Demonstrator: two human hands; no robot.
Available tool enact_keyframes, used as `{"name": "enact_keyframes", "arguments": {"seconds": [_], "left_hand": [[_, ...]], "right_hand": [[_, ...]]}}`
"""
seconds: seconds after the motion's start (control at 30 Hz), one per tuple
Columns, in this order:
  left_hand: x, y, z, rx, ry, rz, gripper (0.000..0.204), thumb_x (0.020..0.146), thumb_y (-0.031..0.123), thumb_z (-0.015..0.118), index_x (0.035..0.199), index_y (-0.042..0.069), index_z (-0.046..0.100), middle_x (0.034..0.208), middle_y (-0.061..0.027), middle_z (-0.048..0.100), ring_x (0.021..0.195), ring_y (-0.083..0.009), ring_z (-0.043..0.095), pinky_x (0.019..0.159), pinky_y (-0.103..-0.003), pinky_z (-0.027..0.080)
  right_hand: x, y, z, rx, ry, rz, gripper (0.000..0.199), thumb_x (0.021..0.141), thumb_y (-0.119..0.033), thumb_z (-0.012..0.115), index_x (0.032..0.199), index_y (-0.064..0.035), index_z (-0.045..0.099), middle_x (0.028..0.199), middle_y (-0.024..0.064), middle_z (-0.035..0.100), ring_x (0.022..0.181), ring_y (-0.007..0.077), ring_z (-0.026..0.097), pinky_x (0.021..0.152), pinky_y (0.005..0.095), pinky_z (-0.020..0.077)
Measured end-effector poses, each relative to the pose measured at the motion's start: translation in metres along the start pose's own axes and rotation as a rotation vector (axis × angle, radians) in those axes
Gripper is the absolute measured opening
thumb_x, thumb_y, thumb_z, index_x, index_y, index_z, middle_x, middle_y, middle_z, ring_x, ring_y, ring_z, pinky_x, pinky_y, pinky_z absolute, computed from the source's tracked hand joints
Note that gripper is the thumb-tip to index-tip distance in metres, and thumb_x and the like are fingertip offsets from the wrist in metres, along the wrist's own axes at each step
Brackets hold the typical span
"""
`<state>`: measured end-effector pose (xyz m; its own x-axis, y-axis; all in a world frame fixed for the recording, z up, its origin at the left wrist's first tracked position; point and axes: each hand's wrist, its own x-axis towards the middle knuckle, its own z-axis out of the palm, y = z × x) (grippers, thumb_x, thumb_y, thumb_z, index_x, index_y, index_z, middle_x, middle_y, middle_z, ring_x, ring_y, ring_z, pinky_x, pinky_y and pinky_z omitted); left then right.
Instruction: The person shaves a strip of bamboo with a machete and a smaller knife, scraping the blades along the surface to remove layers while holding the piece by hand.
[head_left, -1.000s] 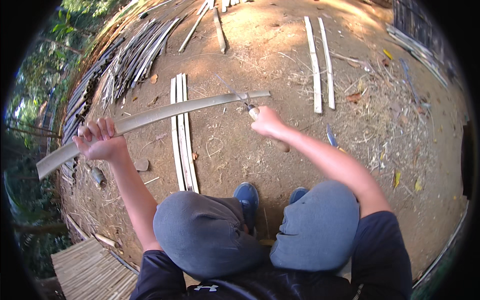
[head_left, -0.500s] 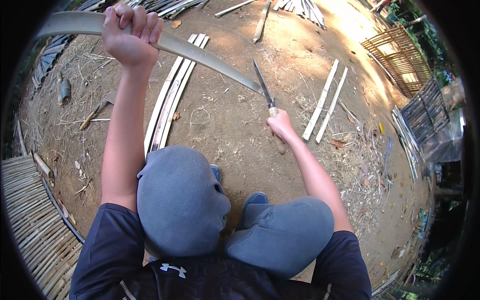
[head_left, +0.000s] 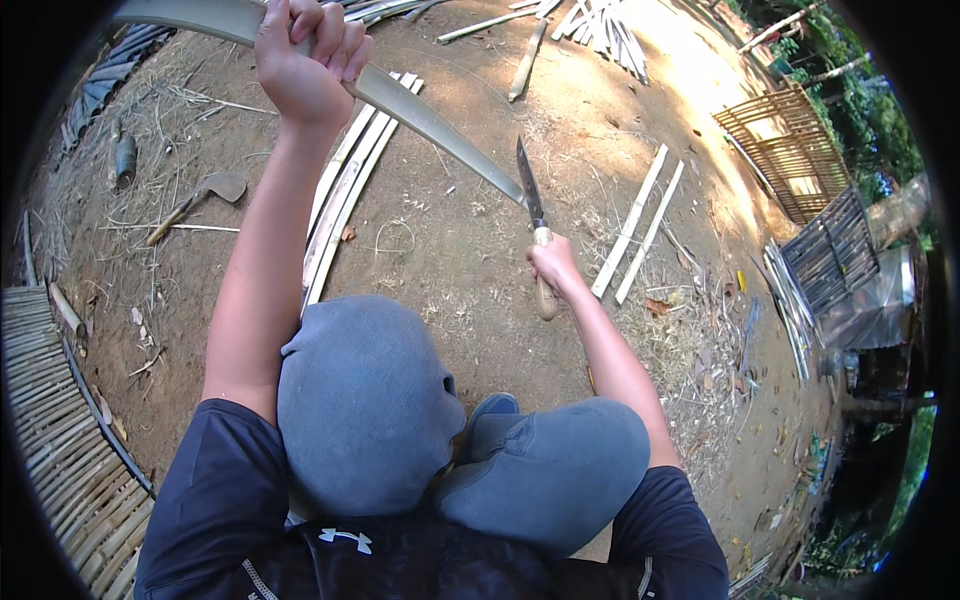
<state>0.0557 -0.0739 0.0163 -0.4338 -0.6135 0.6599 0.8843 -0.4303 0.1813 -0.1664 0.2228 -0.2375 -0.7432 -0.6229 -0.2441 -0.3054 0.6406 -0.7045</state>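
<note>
My left hand (head_left: 312,65), raised at the upper left, is closed round a long, slightly curved pale bamboo strip (head_left: 440,125). The strip slants down to the right, and its upper end runs out of view. Its lower end meets the dark blade of a knife (head_left: 530,185); whether the edge has bitten in cannot be made out. My right hand (head_left: 553,262) grips the knife's light wooden handle, with the blade pointing up and away from me. Between my bent knees and the knife lies bare soil with scattered shavings.
Long split bamboo pieces (head_left: 352,190) lie beyond my left knee, and two pale strips (head_left: 630,225) to the right. A metal-headed tool (head_left: 222,187) and a dark bottle (head_left: 125,165) are at the left. A slatted bamboo platform (head_left: 65,430) borders the lower left; a woven bamboo frame (head_left: 785,150) stands far right.
My left hand has shifted right with the bamboo strip. The knife is slightly lower, its blade turned more upright against the strip's end. The whole view has also shifted a little.
</note>
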Motion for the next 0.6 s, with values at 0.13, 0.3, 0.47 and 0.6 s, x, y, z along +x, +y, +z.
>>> {"name": "enact_keyframes", "arguments": {"seconds": [0.13,0.3,0.47,0.6], "left_hand": [[-0.011,0.005,0.021,0.424,0.119,0.065,0.04,0.103,0.041,0.035,0.071,0.017,0.033,0.051,0.0021,0.023,0.042,-0.0102,0.018,0.039,-0.027,0.021],[-0.013,0.0,0.039,0.632,0.165,0.1,0.04,0.103,0.039,0.032,0.07,0.015,0.032,0.053,0.0016,0.023,0.046,-0.0108,0.018,0.043,-0.027,0.022],[-0.01,-0.001,0.042,0.68,0.236,0.119,0.039,0.103,0.038,0.034,0.071,0.016,0.032,0.053,0.0018,0.024,0.045,-0.0106,0.018,0.043,-0.027,0.022],[-0.01,0.0,0.043,0.65,0.19,0.087,0.039,0.103,0.039,0.034,0.071,0.017,0.033,0.053,0.0019,0.024,0.045,-0.0102,0.019,0.043,-0.027,0.022]], "right_hand": [[-0.003,0.005,-0.005,0.002,-0.04,0.116,0.007,0.073,-0.007,0.057,0.076,-0.0009,0.056,0.07,0.015,0.063,0.065,0.0277,0.064,0.061,0.0409,0.0488],[-0.007,0.019,0.002,-0.046,0.024,0.113,0.015,0.072,-0.011,0.059,0.083,-0.0003,0.061,0.085,0.0227,0.068,0.083,0.0373,0.068,0.072,0.0438,0.0508],[0.011,0.033,-0.012,-0.046,-0.067,0.28,0.016,0.073,-0.013,0.061,0.081,-0.0005,0.066,0.087,0.0245,0.069,0.085,0.038,0.069,0.074,0.0444,0.0519],[0.017,0.058,-0.002,-0.107,-0.002,0.252,0.019,0.072,-0.016,0.064,0.082,-0.0003,0.068,0.091,0.0237,0.071,0.091,0.0375,0.07,0.078,0.0429,0.0533]]}}
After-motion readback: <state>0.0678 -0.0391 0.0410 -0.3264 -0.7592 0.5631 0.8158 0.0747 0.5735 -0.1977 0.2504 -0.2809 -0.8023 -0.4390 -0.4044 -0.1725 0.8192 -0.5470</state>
